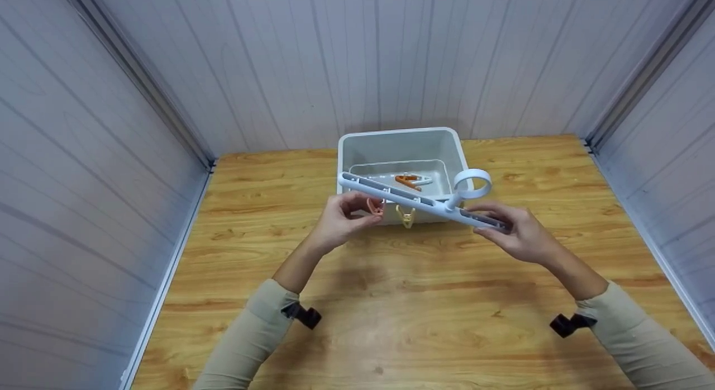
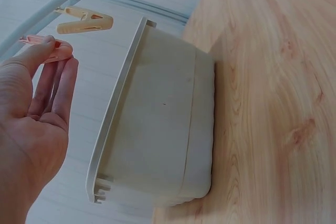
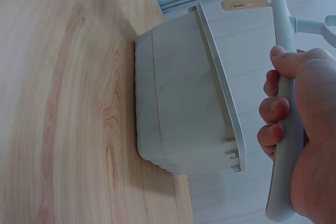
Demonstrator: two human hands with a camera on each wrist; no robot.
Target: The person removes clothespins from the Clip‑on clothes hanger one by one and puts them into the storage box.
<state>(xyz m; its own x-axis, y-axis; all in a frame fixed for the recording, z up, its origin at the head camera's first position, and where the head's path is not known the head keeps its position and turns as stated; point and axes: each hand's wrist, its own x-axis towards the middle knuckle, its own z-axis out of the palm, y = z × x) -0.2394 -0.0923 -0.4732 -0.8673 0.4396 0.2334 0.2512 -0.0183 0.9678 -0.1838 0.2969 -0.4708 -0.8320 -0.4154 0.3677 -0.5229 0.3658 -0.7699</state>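
Note:
My right hand [image 1: 516, 233] grips one end of a white hanger bar [image 1: 413, 200] with a ring-shaped hook [image 1: 473, 183] standing up from it. In the right wrist view its fingers [image 3: 275, 109] curl round the bar. Under the bar hangs a yellow clothespin [image 1: 406, 217]. Between thumb and fingers, my left hand [image 1: 343, 219] pinches a pink clothespin [image 2: 60, 50] close against the bar, beside the yellow one. Whether the pink one is attached to the bar I cannot tell. Behind the bar, an orange clothespin [image 1: 410, 181] and a white clothespin [image 1: 423, 180] lie in the grey bin [image 1: 399, 134].
The bin stands on a wooden table [image 1: 391, 323] near the back wall [image 1: 357, 60]. Panelled walls also rise at left and right. Each sleeve carries a small black camera mount [image 1: 304, 315].

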